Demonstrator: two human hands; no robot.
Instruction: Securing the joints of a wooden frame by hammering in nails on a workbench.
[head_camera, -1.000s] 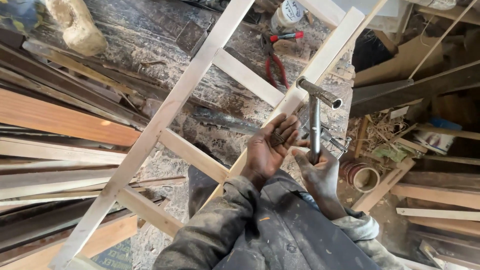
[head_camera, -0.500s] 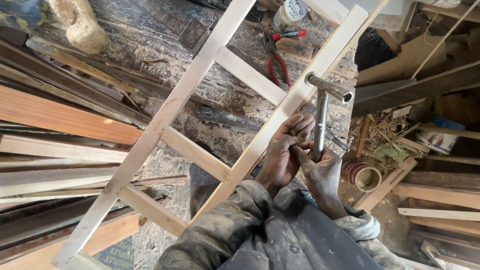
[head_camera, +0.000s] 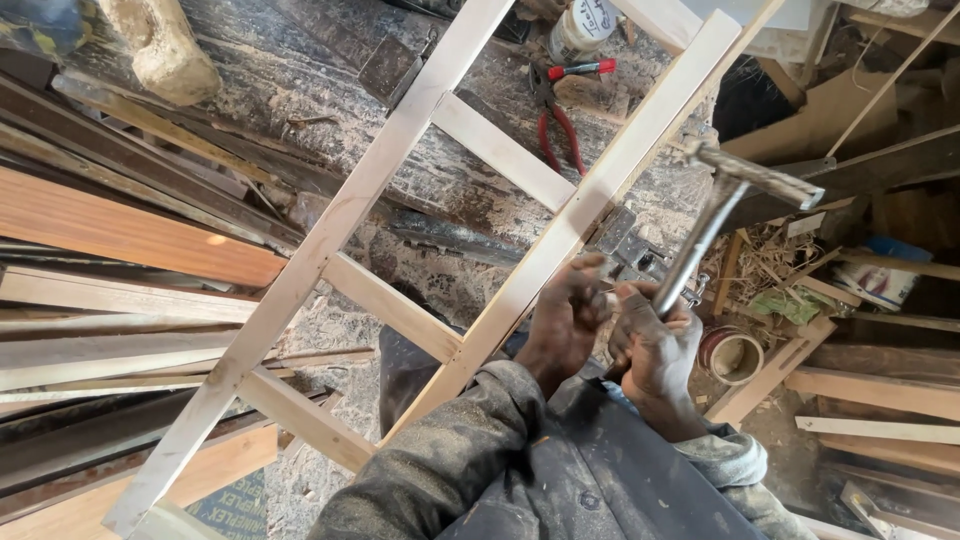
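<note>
Head view: a pale wooden ladder-like frame (head_camera: 420, 215) lies slantwise over the dusty table (head_camera: 300, 80), its two long rails running from about 7 o'clock up to 1 o'clock, with short rungs between them.

The left hand (head_camera: 565, 320) sits just right of picture centre, at the lower edge of the right-hand rail. Its wrist comes up from the grey sleeve (head_camera: 450, 460) at 6 o'clock, and the hand bends over the rail with its fingers (head_camera: 590, 275) curled narrow and pinched together against the wood; whether they nip something small there is too fine to tell.

The right hand (head_camera: 650, 340) is just beside it at its 3 o'clock, the two hands all but touching. Its fingers are wrapped tight round the metal shaft of a hammer (head_camera: 720, 215), knuckles up. The shaft rises out of the fist toward 1 o'clock, and the steel head (head_camera: 760, 175) stands crosswise at its top, clear above the rail and tilted a little.

A metal clamp or vice part (head_camera: 630, 245) shows just beyond the hands, at the rail's edge.

At 12 o'clock on the table lie red-handled pliers (head_camera: 555, 110), with a white tub (head_camera: 585, 25) beside them further up. At 9 o'clock long boards (head_camera: 120, 235) are stacked. At 3 o'clock are wood offcuts and shavings (head_camera: 770, 270), and a roll of tape (head_camera: 735, 355) lies near the right hand, at its 4 o'clock
</note>
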